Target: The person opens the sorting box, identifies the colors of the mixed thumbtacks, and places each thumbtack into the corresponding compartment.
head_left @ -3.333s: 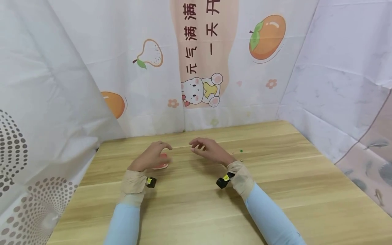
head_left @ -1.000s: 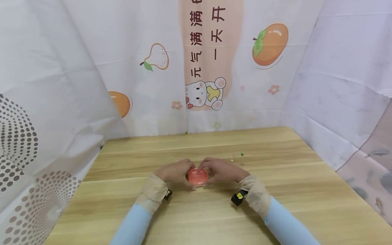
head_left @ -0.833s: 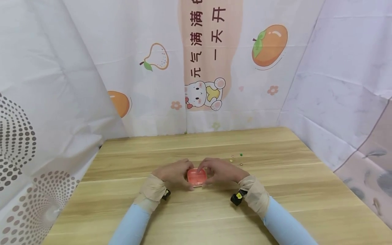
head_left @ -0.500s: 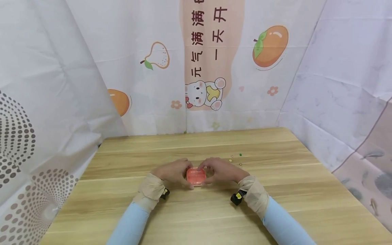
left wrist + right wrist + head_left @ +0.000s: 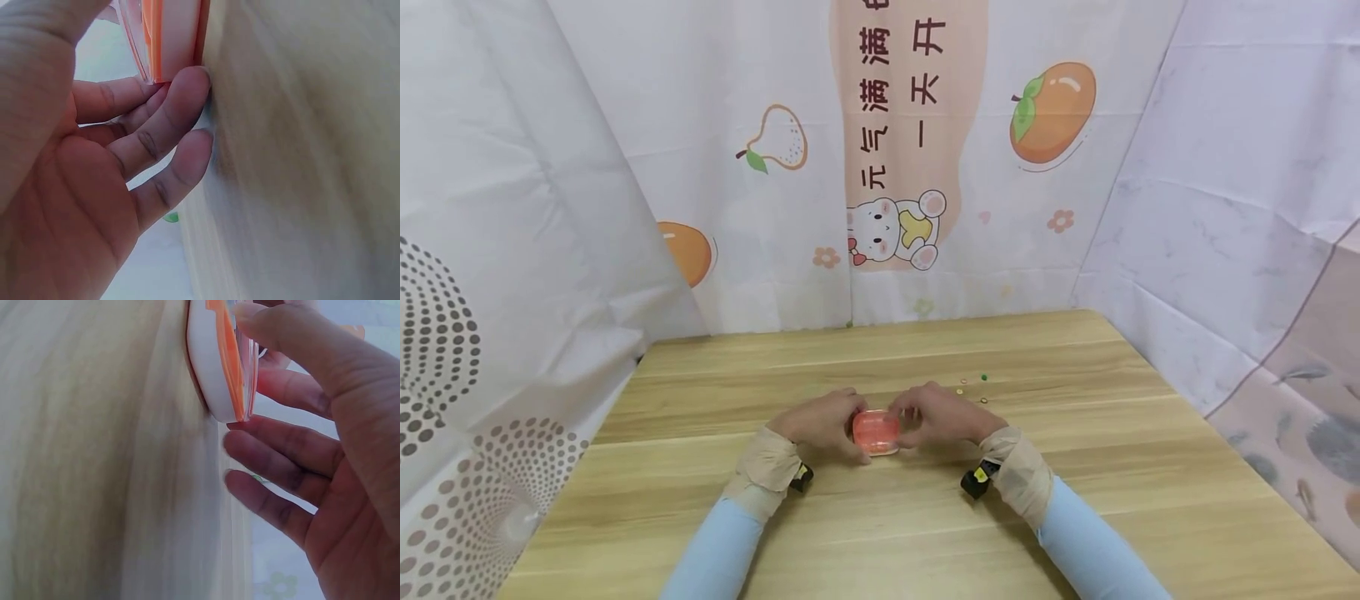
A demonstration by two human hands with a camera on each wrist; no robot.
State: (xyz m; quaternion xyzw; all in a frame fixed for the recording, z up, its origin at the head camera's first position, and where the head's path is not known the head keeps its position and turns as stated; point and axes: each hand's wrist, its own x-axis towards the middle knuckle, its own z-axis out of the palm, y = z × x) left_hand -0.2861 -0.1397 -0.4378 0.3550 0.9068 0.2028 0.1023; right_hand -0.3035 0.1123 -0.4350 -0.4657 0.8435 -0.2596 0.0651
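Note:
A small rounded box (image 5: 876, 433) with a see-through lid and pinkish-red top lies on the table between both hands. Seen from the side in the right wrist view, the box (image 5: 209, 369) has a white base and an orange rim under the clear lid. My left hand (image 5: 823, 423) holds its left side, fingers curled at the far edge and thumb at the near corner. From the other side, my right hand (image 5: 943, 415) grips the box, its thumb (image 5: 256, 319) against the lid's edge. The fingertips behind the box are partly hidden.
Several tiny items, including a green bead (image 5: 984, 377) and a small ring (image 5: 983, 401), lie on the wooden table (image 5: 880, 533) beyond the right hand. White printed curtains (image 5: 760, 283) hang along the back and both sides.
Over three seconds ago both hands were apart, the box by the left hand; it has since come to the middle between them. The right index finger has just moved off the box's top.

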